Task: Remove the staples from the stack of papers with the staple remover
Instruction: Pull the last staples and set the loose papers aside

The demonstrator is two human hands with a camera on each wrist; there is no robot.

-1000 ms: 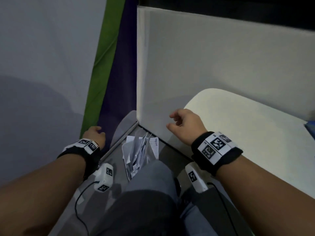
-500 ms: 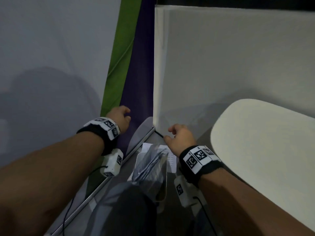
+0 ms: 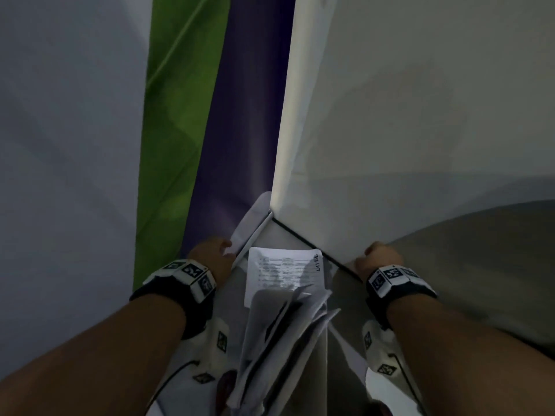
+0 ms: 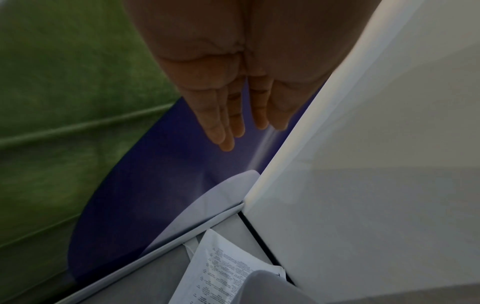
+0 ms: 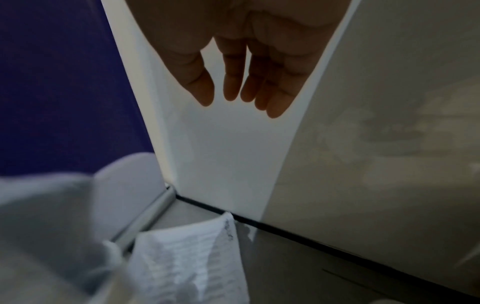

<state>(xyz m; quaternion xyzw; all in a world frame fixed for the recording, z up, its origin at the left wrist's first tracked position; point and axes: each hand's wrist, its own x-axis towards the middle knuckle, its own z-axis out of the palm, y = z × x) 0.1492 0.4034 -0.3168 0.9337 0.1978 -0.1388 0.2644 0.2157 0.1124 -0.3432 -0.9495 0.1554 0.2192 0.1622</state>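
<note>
A loose stack of white printed papers (image 3: 279, 340) lies low in the head view, with one flat printed sheet (image 3: 285, 271) beyond it. The same sheet shows in the left wrist view (image 4: 221, 267) and the right wrist view (image 5: 187, 257). My left hand (image 3: 210, 253) hangs left of the papers, beside a grey rail, and holds nothing; its fingers (image 4: 226, 131) are straight. My right hand (image 3: 380, 259) hangs right of the papers at the foot of the white panel, also with nothing in it, its fingers (image 5: 231, 86) relaxed. No staple remover is in view.
A tall white panel (image 3: 420, 115) stands straight ahead, its corner edge (image 3: 282, 130) above the papers. A rounded pale tabletop (image 3: 495, 265) fills the right. A green and purple banner (image 3: 186, 115) hangs at the left, and a grey rail (image 3: 255, 232) runs along its foot.
The view has swung left and down, closer over the papers. Both hands have spread apart to either side of the papers, the right one out to the tabletop's edge. Neither holds anything.
</note>
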